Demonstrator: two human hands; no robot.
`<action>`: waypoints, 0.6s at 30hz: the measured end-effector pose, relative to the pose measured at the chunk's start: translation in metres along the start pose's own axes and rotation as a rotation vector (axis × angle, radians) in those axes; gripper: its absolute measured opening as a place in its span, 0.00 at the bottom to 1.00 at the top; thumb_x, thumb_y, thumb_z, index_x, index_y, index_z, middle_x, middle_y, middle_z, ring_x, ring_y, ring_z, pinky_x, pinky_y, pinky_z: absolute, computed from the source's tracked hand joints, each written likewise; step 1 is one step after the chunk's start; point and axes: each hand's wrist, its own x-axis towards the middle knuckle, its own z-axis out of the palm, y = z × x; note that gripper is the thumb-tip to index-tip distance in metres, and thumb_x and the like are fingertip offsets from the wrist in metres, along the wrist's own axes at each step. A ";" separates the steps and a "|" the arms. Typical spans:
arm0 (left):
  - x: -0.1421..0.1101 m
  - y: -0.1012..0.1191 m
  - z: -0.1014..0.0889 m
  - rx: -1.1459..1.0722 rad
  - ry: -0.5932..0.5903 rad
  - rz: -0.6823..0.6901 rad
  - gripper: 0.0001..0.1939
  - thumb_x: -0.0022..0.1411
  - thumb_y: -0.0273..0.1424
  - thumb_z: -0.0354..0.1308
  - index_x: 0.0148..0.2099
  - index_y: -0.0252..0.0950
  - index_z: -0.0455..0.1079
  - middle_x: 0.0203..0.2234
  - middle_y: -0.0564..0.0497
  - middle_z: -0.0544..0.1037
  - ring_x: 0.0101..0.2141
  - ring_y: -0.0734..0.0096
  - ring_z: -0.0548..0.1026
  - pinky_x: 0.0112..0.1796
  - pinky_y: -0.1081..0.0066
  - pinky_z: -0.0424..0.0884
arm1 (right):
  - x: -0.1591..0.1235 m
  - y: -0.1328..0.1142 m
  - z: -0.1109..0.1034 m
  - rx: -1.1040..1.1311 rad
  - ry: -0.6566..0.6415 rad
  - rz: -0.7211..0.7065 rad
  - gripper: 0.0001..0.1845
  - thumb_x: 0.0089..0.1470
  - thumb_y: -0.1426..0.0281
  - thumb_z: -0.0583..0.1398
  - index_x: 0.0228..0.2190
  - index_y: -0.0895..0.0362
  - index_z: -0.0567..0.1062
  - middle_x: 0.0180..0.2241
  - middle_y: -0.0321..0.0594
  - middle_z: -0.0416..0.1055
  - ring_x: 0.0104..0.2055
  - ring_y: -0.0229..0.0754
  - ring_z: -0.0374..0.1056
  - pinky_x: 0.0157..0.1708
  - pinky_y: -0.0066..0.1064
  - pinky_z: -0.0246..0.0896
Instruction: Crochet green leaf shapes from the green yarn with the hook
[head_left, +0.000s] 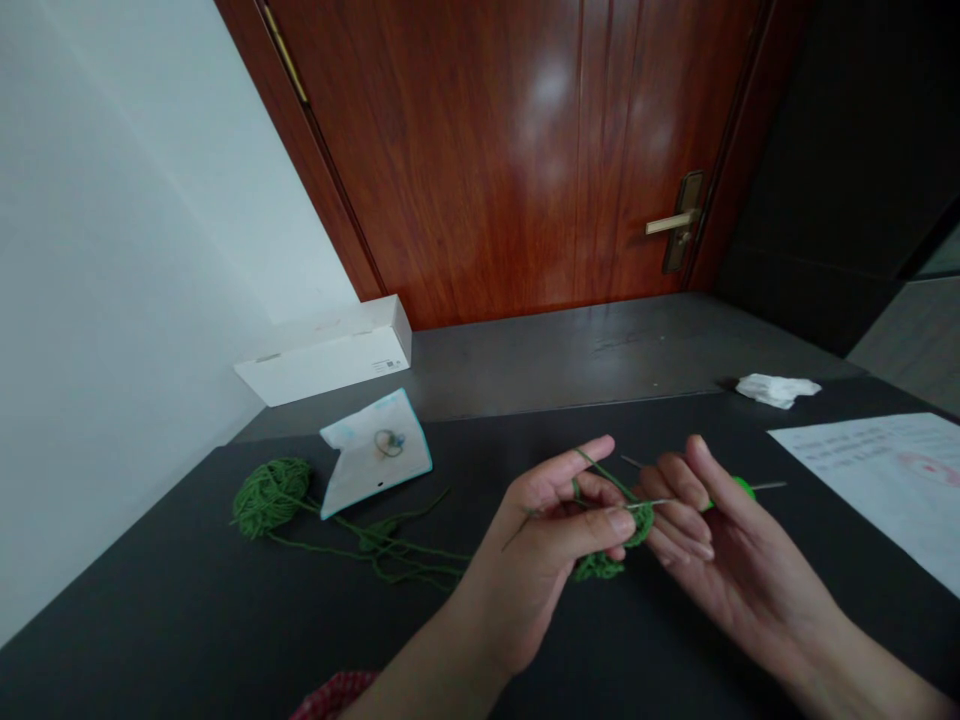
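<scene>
- From my remote seat I see a white wall [150, 200], a brown door [480, 150], a dark table [225, 620].
- Green yarn ball [271, 495], loose strands trailing right; white box [330, 367] behind.
- White packet [375, 465] near the ball.
- My left hand [551, 525] pinches the green crochet piece [598, 567], partly hiding it.
- My right hand [694, 520] grips a thin metal tool [651, 503] at the piece.
- Crumpled tissue [776, 389], then printed sheet [874, 490].

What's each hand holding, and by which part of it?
Left hand: green looped-yarn piece, pinched near its upper edge. Right hand: thin metal tool with bright green section, held around its middle; exact contact hidden.
</scene>
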 end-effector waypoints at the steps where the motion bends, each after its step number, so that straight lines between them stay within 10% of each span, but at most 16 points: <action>1: 0.000 0.001 0.000 0.022 -0.002 0.002 0.30 0.53 0.21 0.66 0.59 0.33 0.68 0.28 0.54 0.72 0.28 0.78 0.69 0.34 0.71 0.62 | 0.000 -0.001 0.000 0.003 -0.002 0.007 0.21 0.59 0.60 0.60 0.18 0.57 0.71 0.16 0.28 0.54 0.18 0.31 0.40 0.20 0.22 0.55; 18: -0.005 0.005 0.002 0.131 -0.014 -0.035 0.29 0.55 0.24 0.66 0.59 0.35 0.68 0.30 0.54 0.73 0.30 0.76 0.69 0.33 0.71 0.64 | 0.002 -0.007 -0.004 0.019 -0.017 0.048 0.24 0.61 0.61 0.56 0.16 0.57 0.69 0.15 0.27 0.49 0.17 0.31 0.38 0.17 0.21 0.54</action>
